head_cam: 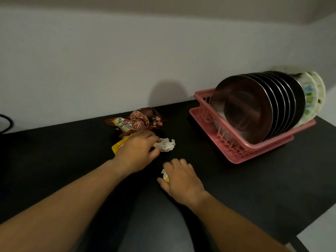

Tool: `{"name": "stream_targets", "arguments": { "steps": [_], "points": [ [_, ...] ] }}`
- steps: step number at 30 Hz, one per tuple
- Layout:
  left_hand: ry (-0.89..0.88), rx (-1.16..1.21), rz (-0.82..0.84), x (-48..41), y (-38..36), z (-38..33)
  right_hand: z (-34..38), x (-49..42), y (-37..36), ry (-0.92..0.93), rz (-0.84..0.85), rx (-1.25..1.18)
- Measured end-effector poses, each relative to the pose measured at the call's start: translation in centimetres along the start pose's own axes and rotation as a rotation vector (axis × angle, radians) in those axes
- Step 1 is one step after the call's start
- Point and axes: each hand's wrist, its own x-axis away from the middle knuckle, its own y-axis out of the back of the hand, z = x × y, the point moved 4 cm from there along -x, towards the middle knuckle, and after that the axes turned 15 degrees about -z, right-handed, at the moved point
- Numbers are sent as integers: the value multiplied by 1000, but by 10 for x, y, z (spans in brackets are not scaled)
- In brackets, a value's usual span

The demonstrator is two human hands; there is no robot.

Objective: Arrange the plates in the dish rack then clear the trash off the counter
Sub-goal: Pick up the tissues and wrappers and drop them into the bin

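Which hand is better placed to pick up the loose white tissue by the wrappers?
Left. The left hand pinches the tissue; the right hand is nearer the person, gripping a crumpled scrap.

Left hand [138, 151] pinching tissue [166, 144], right hand [181, 180] clutching trash [165, 174]

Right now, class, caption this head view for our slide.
Plates racked; left hand pinches a crumpled tissue, right hand grips a paper scrap.
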Motion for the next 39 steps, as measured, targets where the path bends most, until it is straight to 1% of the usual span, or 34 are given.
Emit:
{"name": "stream_targets", "arguments": {
  "steps": [2, 5, 7, 9, 12, 14, 16, 19, 21, 23, 25, 27, 28, 30, 32, 35, 39],
  "points": [
    [-62, -17, 70, -15, -13, -5, -7, 8, -3, -55, -1, -9],
    [-129, -147, 281, -33, -42, -7, -14, 10, -1, -86, 29, -74],
    [-155, -240, 398, -39, -62, -7, -21, 11, 3, -142, -2, -145],
    [-192, -298, 448, -40, -79, -9, -30, 13, 8, -216, -55, -219],
    [-266, -328, 386, -37, -90, -13, -44, 17, 17, -321, -144, -313],
    [-292, -297, 353, -36, -90, -17, -52, 21, 21, -364, -220, -349],
    [-273, -226, 303, -36, -84, -21, -56, 26, 18, -400, -262, -386],
    [-154, -104, 175, -38, -60, -18, -60, 31, 9, -537, -207, -472],
    [-51, -37, 125, -35, -41, -7, -56, 28, 7, -566, -132, -512],
    [70, -8, 122, -28, -24, 13, -47, 21, 9, -550, -77, -524],
    [174, -78, 139, -23, -14, 35, -37, 12, 13, -556, -49, -536],
    [208, -238, 165, -15, -13, 51, -30, 3, 17, -560, -24, -507],
    [235, -281, 181, -10, -16, 57, -28, 0, 19, -563, -9, -485],
    [256, -328, 214, 7, -25, 60, -27, -3, 24, -575, -3, -445],
    [231, -365, 228, 27, -36, 54, -30, -2, 29, -596, -26, -416],
    [226, -342, 182, 40, -42, 37, -37, 3, 34, -604, -63, -401],
    [289, -193, 141, 41, -36, 12, -39, 9, 44, -591, -90, -431]
  ]
}}
